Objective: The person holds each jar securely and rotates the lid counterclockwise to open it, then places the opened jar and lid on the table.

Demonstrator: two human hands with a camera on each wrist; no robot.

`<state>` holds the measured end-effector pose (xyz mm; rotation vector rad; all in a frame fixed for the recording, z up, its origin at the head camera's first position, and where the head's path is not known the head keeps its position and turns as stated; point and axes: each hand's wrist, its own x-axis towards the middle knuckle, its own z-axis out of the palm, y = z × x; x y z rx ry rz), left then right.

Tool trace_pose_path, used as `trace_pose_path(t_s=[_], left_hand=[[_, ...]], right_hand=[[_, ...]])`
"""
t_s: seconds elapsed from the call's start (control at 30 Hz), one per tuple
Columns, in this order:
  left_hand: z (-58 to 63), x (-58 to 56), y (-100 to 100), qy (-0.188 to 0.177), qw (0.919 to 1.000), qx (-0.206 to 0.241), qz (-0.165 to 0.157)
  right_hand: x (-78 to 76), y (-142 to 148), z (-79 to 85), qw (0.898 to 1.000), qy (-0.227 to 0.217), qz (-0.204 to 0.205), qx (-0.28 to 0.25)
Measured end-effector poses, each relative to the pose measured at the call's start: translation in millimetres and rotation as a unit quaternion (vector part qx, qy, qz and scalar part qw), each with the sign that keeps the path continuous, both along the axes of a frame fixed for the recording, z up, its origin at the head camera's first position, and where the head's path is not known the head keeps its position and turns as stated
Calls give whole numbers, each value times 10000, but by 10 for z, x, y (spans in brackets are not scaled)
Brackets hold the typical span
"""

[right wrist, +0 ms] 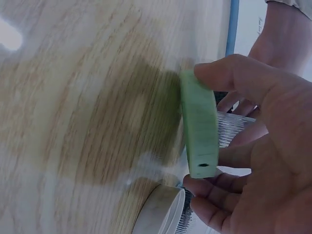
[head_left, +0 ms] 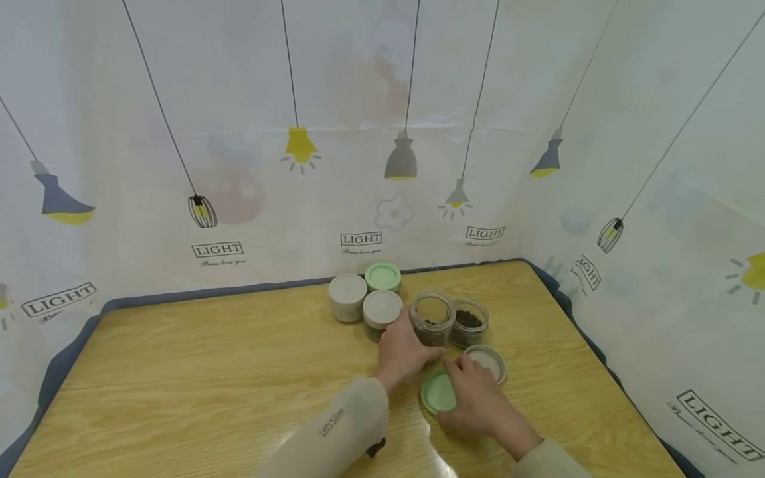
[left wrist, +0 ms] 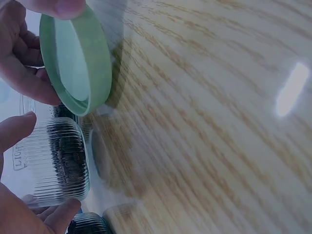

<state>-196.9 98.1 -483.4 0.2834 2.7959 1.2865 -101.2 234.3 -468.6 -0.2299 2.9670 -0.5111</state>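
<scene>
Left to right on the bench (head_left: 209, 372), all right of its middle: a white-lidded jar (head_left: 347, 299) stood near the far edge, a green-lidded jar (head_left: 382, 277) beside it, right at that edge, and a second white-lidded jar (head_left: 382, 317) in front. Next, left hand (head_left: 403, 352): grip curled around a lidless glass jar (head_left: 433, 315), dark contents inside. Nearer the front edge, the right hand (head_left: 475, 395) had its grip closed on a tilted green lid (head_left: 438, 393), thumb one side, fingers opposite; couldn't tell if the lid touched the bench. An open jar (head_left: 469, 324) of dark bits sat toward the far right corner, loose white lid (head_left: 487, 362) in front. Status: three jars lidded, two open, two lids off. Whether lids were coming off or going on: couldn't tell.
</scene>
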Motion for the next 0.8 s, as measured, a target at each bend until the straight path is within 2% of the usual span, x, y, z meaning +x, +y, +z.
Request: trace_pose_path(t_s=[0.33,0.53,0.8], left_hand=[[-51,-11,33,-16,9998,181,61],[-88,-13,35,-22,9998,197,84],[-88,-13,34,-226,9996,132,43]], right_hand=[[-28,-72,-7,9964,260,-21,803],[-55,-61,-62,9963,214,-12,835],[-80,-65,-106,9969,155,-24,767]])
